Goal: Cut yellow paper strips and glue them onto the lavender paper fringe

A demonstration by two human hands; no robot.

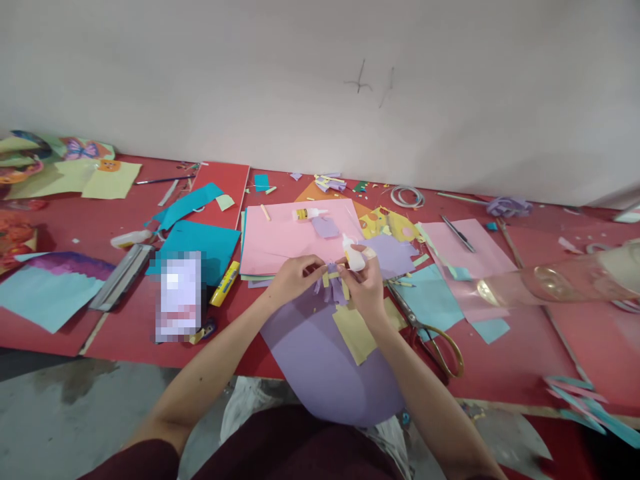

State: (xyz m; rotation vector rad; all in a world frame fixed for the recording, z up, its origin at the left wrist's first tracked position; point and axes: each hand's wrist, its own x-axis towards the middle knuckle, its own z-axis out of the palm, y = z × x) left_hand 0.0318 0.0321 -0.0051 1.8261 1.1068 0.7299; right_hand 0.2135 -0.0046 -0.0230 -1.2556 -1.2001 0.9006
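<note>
We see the left hand (295, 275) pinching a small fringed purple paper (334, 287) with a yellow strip, held just above the red bench (520, 360). The right hand (364, 285) is closed around a small glue bottle (353, 255), its tip pointing up, and its fingers also touch the paper. Scissors (430, 333) lie near the right wrist, on the bench.

We look through one camera worn on the head, facing forward and steeply down at close range over our own forearms onto the red table (500, 360), whose far edge meets the white wall (320, 80) filling the top of the view.
</note>
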